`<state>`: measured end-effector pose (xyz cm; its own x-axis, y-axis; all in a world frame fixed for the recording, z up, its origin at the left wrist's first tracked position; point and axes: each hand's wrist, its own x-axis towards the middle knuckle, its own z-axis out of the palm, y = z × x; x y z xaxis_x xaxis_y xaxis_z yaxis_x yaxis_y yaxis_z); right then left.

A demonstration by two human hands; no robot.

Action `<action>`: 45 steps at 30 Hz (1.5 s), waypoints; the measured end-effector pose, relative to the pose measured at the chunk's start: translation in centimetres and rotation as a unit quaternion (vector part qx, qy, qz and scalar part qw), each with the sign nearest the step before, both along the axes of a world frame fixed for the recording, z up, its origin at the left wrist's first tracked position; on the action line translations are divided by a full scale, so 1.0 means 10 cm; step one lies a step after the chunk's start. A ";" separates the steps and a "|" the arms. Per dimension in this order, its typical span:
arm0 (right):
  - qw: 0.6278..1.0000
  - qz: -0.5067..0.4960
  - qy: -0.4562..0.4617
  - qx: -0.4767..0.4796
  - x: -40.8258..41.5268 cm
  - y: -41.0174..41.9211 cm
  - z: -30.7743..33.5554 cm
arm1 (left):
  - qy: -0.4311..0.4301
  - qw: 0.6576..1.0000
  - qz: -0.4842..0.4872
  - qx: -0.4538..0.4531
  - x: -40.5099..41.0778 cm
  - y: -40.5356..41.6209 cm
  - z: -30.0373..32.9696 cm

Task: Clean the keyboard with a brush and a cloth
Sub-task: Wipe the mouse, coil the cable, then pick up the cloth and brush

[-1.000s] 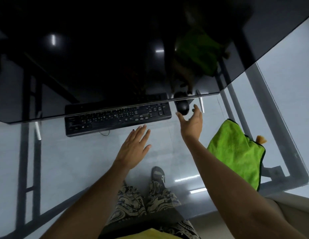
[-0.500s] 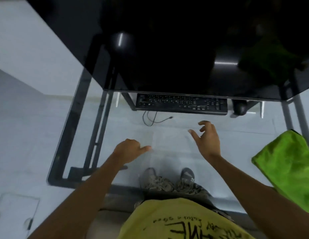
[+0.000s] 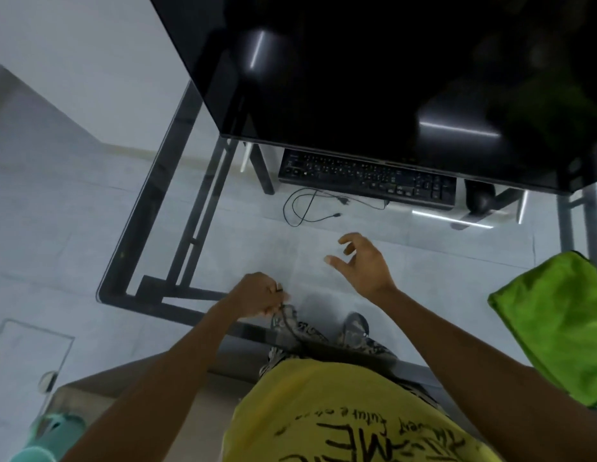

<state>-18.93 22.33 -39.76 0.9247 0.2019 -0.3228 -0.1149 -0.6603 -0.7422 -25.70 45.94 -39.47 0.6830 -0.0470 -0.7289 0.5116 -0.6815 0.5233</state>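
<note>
The black keyboard (image 3: pixel 367 178) lies at the back of the glass table (image 3: pixel 457 261), its far edge tucked under the monitor. A bright green cloth (image 3: pixel 557 321) lies crumpled at the table's right edge. My right hand (image 3: pixel 363 265) hovers over the glass in front of the keyboard, fingers apart and curled, holding nothing. My left hand (image 3: pixel 257 296) is closed in a fist near the table's front edge, with nothing visible in it. No brush shows in the view.
A large dark monitor (image 3: pixel 373 78) overhangs the keyboard. A black mouse (image 3: pixel 478 198) sits right of the keyboard, and a loose thin cable (image 3: pixel 307 208) curls in front of it. A teal object (image 3: pixel 54 435) stands on the floor at lower left.
The view has swung left and down. Both hands drew back from the keyboard and mouse towards me; my left hand closed from flat to a fist, and my right hand's fingers curled.
</note>
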 end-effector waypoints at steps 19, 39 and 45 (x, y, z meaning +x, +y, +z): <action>0.960 -0.050 0.223 0.163 0.50 -0.04 0.49 | -0.062 0.936 0.258 -0.233 1.00 -0.26 0.45; 0.986 -0.100 0.018 0.132 0.89 -0.28 0.74 | 0.093 0.699 0.446 -0.551 1.90 -0.78 1.12; 0.995 0.044 0.059 0.060 0.51 -0.15 0.81 | -0.209 0.847 0.331 -0.359 2.00 -0.81 0.89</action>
<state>-13.79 20.79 -31.64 0.8588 0.3238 -0.3971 -0.1522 -0.5789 -0.8010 -5.73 37.80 -30.52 0.9243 0.1199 -0.3625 0.3246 0.2529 0.9114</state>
